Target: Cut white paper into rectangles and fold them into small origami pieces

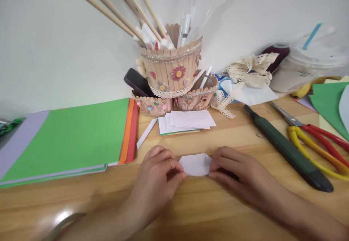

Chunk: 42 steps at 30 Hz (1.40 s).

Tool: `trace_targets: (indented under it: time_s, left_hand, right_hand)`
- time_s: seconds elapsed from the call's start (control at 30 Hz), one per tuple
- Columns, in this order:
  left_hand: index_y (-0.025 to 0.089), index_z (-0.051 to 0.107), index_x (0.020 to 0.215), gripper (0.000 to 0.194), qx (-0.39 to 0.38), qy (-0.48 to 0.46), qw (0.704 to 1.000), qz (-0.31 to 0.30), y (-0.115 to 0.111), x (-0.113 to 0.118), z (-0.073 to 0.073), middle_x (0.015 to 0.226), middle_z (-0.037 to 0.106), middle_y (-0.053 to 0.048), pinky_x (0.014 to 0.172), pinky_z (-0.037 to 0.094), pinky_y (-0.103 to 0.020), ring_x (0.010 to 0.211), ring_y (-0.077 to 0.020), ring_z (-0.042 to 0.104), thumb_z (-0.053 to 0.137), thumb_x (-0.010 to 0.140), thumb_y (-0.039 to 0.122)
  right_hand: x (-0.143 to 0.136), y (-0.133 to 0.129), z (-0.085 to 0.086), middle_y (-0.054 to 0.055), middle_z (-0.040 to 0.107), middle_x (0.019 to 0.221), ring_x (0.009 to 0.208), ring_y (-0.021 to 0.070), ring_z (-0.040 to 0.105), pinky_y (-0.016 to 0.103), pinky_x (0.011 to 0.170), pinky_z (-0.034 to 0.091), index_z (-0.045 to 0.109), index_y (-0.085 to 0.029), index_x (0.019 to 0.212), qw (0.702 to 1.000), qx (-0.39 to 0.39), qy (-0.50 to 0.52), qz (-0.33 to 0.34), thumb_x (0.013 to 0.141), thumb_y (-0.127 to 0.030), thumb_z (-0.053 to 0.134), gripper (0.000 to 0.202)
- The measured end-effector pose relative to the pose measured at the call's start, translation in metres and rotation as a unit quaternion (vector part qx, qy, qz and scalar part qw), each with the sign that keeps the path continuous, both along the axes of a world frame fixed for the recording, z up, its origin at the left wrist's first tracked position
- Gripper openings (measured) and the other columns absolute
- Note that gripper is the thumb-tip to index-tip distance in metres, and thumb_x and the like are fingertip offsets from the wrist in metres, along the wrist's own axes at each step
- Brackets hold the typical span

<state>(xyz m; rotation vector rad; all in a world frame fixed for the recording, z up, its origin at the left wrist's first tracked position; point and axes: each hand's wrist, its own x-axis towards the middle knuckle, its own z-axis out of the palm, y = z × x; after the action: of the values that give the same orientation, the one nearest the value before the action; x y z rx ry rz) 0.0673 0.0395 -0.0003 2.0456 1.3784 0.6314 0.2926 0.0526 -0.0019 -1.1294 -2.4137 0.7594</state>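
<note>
A small folded piece of white paper (pixel 195 164) lies low over the wooden table, its upper corners folded in at a slant. My left hand (pixel 160 175) pinches its left end between thumb and fingers; a ring is on one finger. At the right end, my right hand (pixel 231 170) grips the paper in the same way. Just beyond it rests a stack of white paper slips (pixel 188 120), with green paper showing underneath. A narrow white paper strip (pixel 146 133) lies slanted left of the stack.
Coloured paper sheets (pixel 73 135) lie at left, green on top. Behind stands a decorated wooden-stick holder (pixel 171 66) with markers and dowels. At right are a dark green long-handled tool (pixel 289 150), red-and-yellow-handled scissors (pixel 308 132), lace ribbon (pixel 252 70) and a plastic cup (pixel 302 66).
</note>
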Motion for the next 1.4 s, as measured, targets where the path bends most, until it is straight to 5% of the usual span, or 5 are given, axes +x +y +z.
trace_targets:
  time_s: [0.77,1.4]
  left_hand:
    - [0.017,0.053,0.066,0.013,-0.015,0.103,0.995,0.0,0.003,0.01,0.003,0.074,0.052,-0.005,0.071,0.035,-0.04,0.082,-0.0236,0.043,0.05,0.078,0.013]
    - [0.017,0.048,0.065,0.013,-0.027,0.124,0.992,0.004,0.005,0.011,0.005,0.078,0.049,-0.004,0.073,0.034,-0.041,0.085,-0.0238,0.04,0.052,0.076,0.012]
  right_hand:
    - [-0.012,-0.005,-0.011,0.002,0.052,0.069,0.062,0.0158,0.052,0.028,0.053,0.043,0.05,-0.019,0.071,0.99,0.111,-0.043,-0.078,0.087,-0.019,0.046,0.016]
    - [-0.012,0.0,-0.005,0.001,0.052,0.069,0.059,0.0144,0.05,0.025,0.049,0.038,0.046,-0.02,0.074,0.993,0.055,-0.073,-0.078,0.082,-0.017,0.048,0.009]
